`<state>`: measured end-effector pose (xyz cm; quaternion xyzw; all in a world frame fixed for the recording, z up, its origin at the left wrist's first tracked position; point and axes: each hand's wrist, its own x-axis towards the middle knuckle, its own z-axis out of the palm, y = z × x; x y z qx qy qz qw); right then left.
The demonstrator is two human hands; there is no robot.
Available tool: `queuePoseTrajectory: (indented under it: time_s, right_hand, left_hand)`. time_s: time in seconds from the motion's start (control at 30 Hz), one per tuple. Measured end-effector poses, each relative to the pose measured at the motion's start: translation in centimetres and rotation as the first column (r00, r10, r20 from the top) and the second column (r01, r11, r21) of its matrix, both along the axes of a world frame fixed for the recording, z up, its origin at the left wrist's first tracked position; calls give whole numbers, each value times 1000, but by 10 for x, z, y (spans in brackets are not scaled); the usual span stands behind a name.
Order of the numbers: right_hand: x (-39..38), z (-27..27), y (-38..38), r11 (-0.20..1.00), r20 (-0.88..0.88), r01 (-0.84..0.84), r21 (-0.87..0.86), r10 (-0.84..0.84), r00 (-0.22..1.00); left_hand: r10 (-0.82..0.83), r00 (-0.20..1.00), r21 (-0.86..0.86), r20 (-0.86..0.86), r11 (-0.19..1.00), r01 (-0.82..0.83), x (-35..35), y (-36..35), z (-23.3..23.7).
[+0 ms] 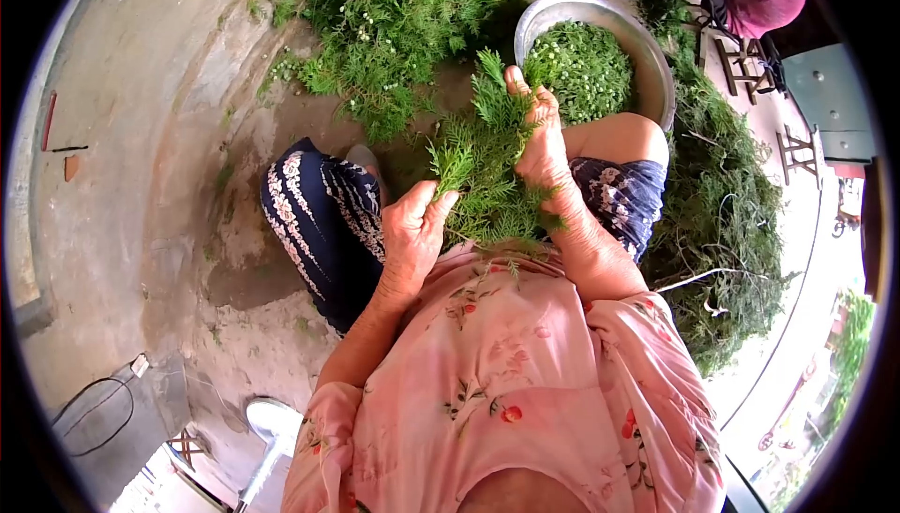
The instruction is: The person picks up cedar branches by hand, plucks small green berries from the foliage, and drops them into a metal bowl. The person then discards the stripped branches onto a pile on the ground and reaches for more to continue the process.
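L hand (pixel 411 229) is pinching a green sprig (pixel 452 168); R hand (pixel 542 138) is gripping leafy stems (pixel 497 100) nr basin's (pixel 653 72) near-left rim.

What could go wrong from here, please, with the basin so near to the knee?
The right knee could nudge the basin and perhaps spill its green pieces. The loose greens over the lap may slide to the floor. If the left hand's grip loosens, its sprig might drop.

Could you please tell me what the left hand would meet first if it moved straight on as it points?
Beyond the sprig it holds, probably the leafy branches just ahead, though depth is unclear.
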<state>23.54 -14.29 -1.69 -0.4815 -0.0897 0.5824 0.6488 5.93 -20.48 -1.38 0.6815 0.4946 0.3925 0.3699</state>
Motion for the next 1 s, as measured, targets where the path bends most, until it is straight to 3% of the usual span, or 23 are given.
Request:
queuePoseTrajectory:
  time_s: [0.07,0.1,0.13,0.2,0.23,0.27,0.4,0.47,0.53,0.57,0.6,0.67,0.73,0.8,0.87,0.93,1.0]
  right_hand:
    - [-3,31,-4,999,-116,-38,-32,34,993]
    - [-1,44,-1,982,10,-13,-187,15,1000]
    - [10,-8,2,994,113,-77,80,67,991]
    - [14,27,6,983,60,-118,-138,127,990]
    - [29,-2,13,978,55,-149,-149,159,986]
    - [29,-2,14,974,186,-94,-206,134,973]
    - [89,-23,25,997,-198,58,53,-46,979]
    - [126,-30,37,960,-343,273,65,-235,909]
    - [138,-2,43,857,-260,507,89,-471,843]
    - [156,-7,44,854,-286,512,97,-469,836]
    - [180,-15,45,849,-311,518,106,-466,828]
    - [195,-26,45,851,-270,508,132,-463,845]
    - [176,-12,38,834,-136,552,-10,-548,825]
    - [166,-27,36,857,-157,490,-158,-512,845]
    - [166,-63,19,999,-160,42,25,-37,986]
    - [93,-23,5,1000,-16,-13,13,13,1000]
    - [53,-10,-7,981,58,-193,-10,193,979]
  left_hand:
    - [10,1000,-16,11,1000,-10,-1,2,-1]
    - [28,999,-29,20,999,-28,-2,3,-1]
    - [32,999,-46,32,998,-31,-2,5,3]
    - [68,996,-147,55,987,-59,-5,6,4]
    - [72,996,-152,52,986,-64,-5,6,4]
    - [78,993,-141,83,988,-66,-4,7,3]
    - [144,985,-181,91,975,-126,-10,9,-9]
    - [169,978,-177,120,973,-146,-10,12,-10]
    - [205,966,-246,156,955,-163,-11,14,-13]
    - [225,949,-360,221,923,-135,-9,14,-4]
    - [227,949,-361,219,922,-137,-7,14,0]
    - [391,843,-560,368,817,-135,-1,15,4]
    - [439,803,-606,403,785,-126,0,17,5]
    - [493,699,-697,518,717,10,-4,19,-1]
    - [504,669,-730,545,679,83,-9,22,-10]
    - [575,601,-812,556,531,243,-13,25,-19]
    - [564,570,-799,598,479,364,-14,26,-17]
